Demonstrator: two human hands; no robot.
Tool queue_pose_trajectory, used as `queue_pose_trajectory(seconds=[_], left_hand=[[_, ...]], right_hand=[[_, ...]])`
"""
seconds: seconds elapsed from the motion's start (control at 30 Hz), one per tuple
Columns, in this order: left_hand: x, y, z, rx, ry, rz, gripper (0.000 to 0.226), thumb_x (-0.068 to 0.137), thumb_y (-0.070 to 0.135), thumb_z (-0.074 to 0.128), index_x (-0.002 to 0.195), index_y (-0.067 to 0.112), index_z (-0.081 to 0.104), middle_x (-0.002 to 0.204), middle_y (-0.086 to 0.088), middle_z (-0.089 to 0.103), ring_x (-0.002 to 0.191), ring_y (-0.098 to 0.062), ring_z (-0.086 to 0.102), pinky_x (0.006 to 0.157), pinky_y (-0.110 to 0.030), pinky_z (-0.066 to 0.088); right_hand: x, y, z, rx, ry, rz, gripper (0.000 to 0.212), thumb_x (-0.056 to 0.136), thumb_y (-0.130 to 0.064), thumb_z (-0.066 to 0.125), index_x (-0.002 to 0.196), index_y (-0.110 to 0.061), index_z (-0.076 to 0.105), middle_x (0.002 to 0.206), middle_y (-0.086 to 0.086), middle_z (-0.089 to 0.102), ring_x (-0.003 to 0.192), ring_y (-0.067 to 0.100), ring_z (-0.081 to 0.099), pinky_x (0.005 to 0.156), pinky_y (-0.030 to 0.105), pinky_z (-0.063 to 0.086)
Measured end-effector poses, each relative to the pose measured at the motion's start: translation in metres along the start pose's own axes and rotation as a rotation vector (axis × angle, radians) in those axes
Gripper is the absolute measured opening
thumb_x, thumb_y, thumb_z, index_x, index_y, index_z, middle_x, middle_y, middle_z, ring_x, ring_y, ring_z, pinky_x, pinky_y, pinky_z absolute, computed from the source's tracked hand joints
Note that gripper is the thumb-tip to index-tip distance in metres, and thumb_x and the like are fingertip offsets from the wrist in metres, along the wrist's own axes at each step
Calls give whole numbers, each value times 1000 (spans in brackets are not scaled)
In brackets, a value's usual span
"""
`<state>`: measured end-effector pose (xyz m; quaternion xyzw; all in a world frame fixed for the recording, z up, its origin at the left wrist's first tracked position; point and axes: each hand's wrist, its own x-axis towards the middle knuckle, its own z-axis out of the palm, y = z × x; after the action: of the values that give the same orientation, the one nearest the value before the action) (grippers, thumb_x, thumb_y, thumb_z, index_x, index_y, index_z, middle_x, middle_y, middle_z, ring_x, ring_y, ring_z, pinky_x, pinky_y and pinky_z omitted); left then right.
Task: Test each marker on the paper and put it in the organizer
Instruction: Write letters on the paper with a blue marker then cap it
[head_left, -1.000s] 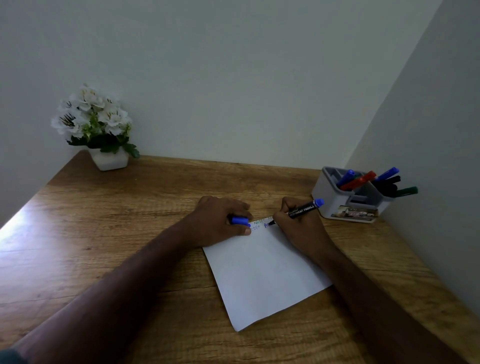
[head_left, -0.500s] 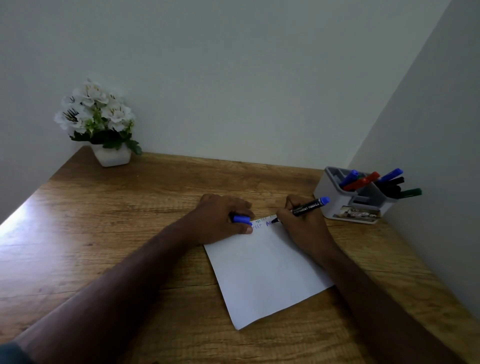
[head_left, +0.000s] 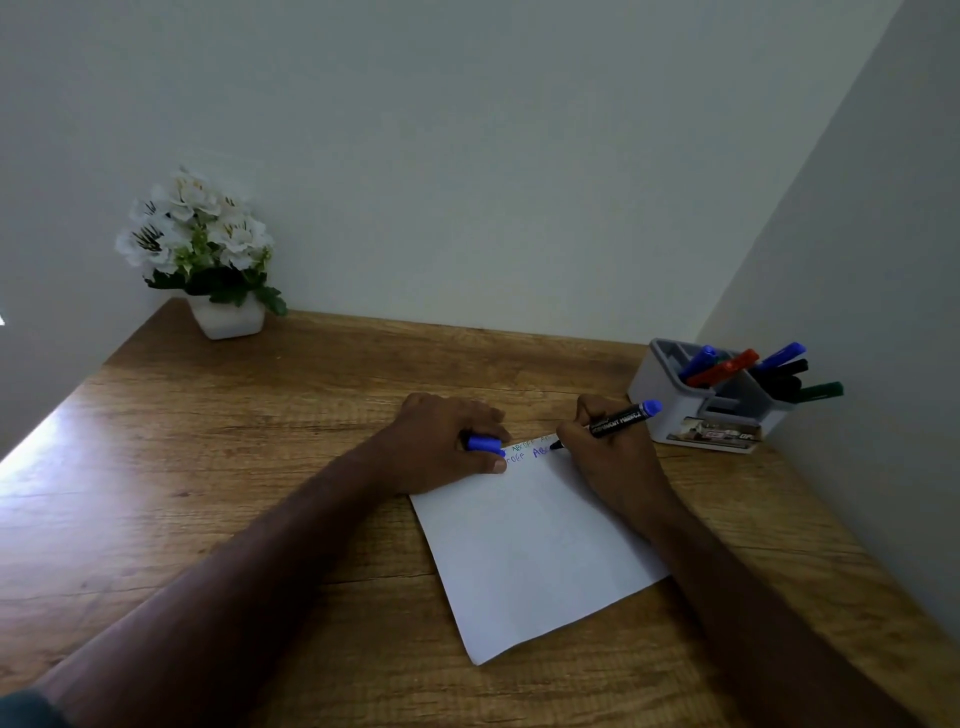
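Note:
A white sheet of paper (head_left: 530, 551) lies on the wooden desk (head_left: 260, 467), with small blue and green letters along its far edge. My right hand (head_left: 608, 457) grips a black marker with a blue end (head_left: 621, 420); its tip touches the paper beside the blue letters. My left hand (head_left: 447, 447) rests on the paper's far left corner and holds the blue marker cap (head_left: 483, 444) in its curled fingers. A grey and white organizer (head_left: 670, 389) stands at the right, holding several markers, blue, red, black and green.
A white pot of white flowers (head_left: 208, 260) stands at the desk's far left corner. Walls close the desk at the back and on the right, right behind the organizer.
My right hand has moved the marker tip a little to the right along the paper's far edge, adding blue letters. My left hand has stayed in place with the cap.

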<state>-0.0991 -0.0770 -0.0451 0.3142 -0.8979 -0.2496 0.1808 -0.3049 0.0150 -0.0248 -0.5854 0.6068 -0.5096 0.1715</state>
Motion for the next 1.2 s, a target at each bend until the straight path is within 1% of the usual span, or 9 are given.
queue_pose_trajectory(seconds=[0.17,0.33,0.47,0.53,0.7,0.87,0.97,1.03,1.2], left_hand=[[0,0,0,-14,3,-1,56,72,64,56,120,36,68,141,11,55,134,-7,45,114,-50,29],[-1,1,-1,-8,6,6,55,73,62,56,120,35,67,141,11,55,136,-5,43,114,-51,28],[0,0,0,-3,8,6,55,72,63,56,119,36,68,141,12,55,135,-5,43,115,-51,27],[0,-2,1,-11,14,6,60,69,70,53,117,37,69,140,14,56,134,-5,45,114,-50,28],[1,-4,3,-9,16,6,69,65,76,45,118,37,68,139,14,56,133,-4,45,114,-50,29],[0,0,0,-9,8,-1,56,72,64,56,119,36,68,140,12,56,134,-6,45,115,-49,27],[0,0,0,-15,10,0,60,69,69,54,117,37,69,140,13,55,133,-5,45,115,-49,27],[-1,0,0,-25,14,3,64,67,71,52,117,36,69,140,13,56,133,-5,46,114,-48,28],[0,1,0,-23,19,17,55,72,63,57,117,35,70,138,12,57,132,-6,47,114,-50,29]], right_hand=[[2,2,2,-29,-5,18,37,78,5,63,55,-11,39,49,-4,36,49,6,32,47,18,28],[1,4,0,-10,4,13,36,78,6,62,56,-10,40,49,-3,37,49,7,33,47,18,30],[2,4,1,-32,-12,25,36,79,5,63,55,-11,40,46,-11,37,48,4,33,46,15,29],[2,4,2,-37,-7,36,39,79,5,64,55,-13,39,45,-12,36,47,3,33,46,15,30],[2,4,1,-33,7,27,38,79,4,64,55,-13,38,47,-10,35,48,4,32,47,17,30],[2,3,1,-46,-17,14,35,79,4,62,57,-11,39,50,-4,36,50,5,33,48,17,30],[1,2,-6,13,45,48,28,82,1,60,59,-2,43,54,5,44,52,6,40,49,15,34],[1,2,-13,40,76,49,26,82,2,59,61,-2,45,54,3,47,51,5,42,50,14,36],[-1,3,-11,-65,40,16,29,79,5,62,58,-1,43,57,5,45,53,6,40,50,14,34]])
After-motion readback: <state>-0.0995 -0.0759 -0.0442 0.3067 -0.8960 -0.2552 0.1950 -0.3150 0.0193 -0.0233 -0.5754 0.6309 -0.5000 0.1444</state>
